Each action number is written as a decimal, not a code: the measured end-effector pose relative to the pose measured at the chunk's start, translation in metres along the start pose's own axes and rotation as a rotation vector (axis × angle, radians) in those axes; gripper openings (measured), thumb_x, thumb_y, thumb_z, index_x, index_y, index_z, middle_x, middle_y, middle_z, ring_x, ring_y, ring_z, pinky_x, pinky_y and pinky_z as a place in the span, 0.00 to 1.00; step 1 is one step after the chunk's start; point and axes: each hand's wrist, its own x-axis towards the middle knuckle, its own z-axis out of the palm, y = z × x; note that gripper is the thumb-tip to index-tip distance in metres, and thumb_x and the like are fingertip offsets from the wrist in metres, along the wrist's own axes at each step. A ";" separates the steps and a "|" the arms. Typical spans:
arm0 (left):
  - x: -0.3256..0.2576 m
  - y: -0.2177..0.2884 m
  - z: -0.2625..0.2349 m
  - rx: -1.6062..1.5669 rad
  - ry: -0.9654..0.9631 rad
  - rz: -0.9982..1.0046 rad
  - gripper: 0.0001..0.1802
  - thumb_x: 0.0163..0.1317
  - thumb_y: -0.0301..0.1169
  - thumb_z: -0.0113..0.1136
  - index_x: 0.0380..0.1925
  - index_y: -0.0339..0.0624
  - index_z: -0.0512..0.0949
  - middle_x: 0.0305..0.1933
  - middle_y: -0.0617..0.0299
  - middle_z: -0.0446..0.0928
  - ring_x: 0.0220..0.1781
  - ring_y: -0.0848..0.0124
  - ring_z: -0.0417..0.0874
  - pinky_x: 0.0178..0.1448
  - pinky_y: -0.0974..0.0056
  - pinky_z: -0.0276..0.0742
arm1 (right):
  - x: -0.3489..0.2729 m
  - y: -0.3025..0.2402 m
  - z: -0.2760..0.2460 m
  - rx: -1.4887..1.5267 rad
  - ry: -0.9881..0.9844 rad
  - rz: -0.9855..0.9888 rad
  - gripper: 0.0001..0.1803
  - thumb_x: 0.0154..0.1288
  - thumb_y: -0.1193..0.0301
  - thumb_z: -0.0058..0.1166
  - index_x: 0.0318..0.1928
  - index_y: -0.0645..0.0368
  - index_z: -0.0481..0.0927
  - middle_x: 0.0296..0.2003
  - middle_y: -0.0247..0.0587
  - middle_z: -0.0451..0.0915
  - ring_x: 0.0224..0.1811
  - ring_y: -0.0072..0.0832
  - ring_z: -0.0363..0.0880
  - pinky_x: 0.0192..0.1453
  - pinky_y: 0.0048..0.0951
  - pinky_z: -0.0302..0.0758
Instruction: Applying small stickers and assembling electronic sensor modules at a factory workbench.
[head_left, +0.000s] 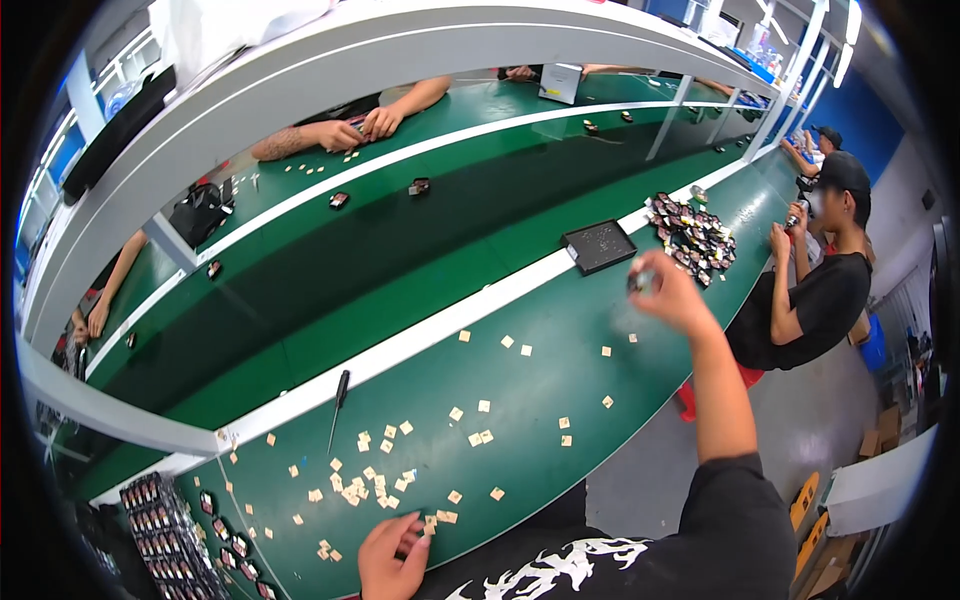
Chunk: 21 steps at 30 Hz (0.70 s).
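My right hand is raised over the far right of the green worktable, its fingers closed round a small dark part. Just beyond it lies a heap of small black parts with coloured bits, beside a shallow black tray holding tiny pieces. My left hand rests at the near edge, thumb and fingers bent together at a small tan square; the fingers partly hide the grip. Many similar tan squares lie scattered and clustered in front of this hand.
A screwdriver lies left of centre on the table. At the lower left stand rows of black parts in a tray, with several loose ones alongside. Beyond a white rail runs a dark green conveyor belt. A co-worker sits at right.
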 end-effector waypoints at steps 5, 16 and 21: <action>0.036 -0.005 0.031 -0.799 -0.525 -0.110 0.39 0.71 0.21 0.55 0.79 0.42 0.52 0.72 0.45 0.69 0.61 0.61 0.80 0.58 0.61 0.79 | -0.129 -0.143 0.073 0.311 -0.666 -0.437 0.15 0.58 0.75 0.67 0.44 0.55 0.78 0.49 0.38 0.83 0.45 0.39 0.86 0.46 0.38 0.84; 0.035 -0.007 0.032 -0.842 -0.304 -0.211 0.26 0.73 0.22 0.54 0.70 0.35 0.68 0.58 0.55 0.80 0.47 0.70 0.85 0.47 0.69 0.82 | -0.185 -0.156 0.138 0.435 -0.438 -0.263 0.10 0.64 0.68 0.68 0.35 0.59 0.80 0.37 0.45 0.80 0.32 0.38 0.81 0.35 0.35 0.77; 0.030 -0.028 0.043 -0.705 -0.162 -0.091 0.24 0.74 0.19 0.50 0.69 0.32 0.69 0.59 0.51 0.80 0.52 0.65 0.86 0.53 0.66 0.84 | -0.199 -0.155 0.151 0.187 -0.349 -0.181 0.20 0.64 0.63 0.69 0.22 0.60 0.75 0.20 0.41 0.74 0.19 0.38 0.72 0.24 0.38 0.67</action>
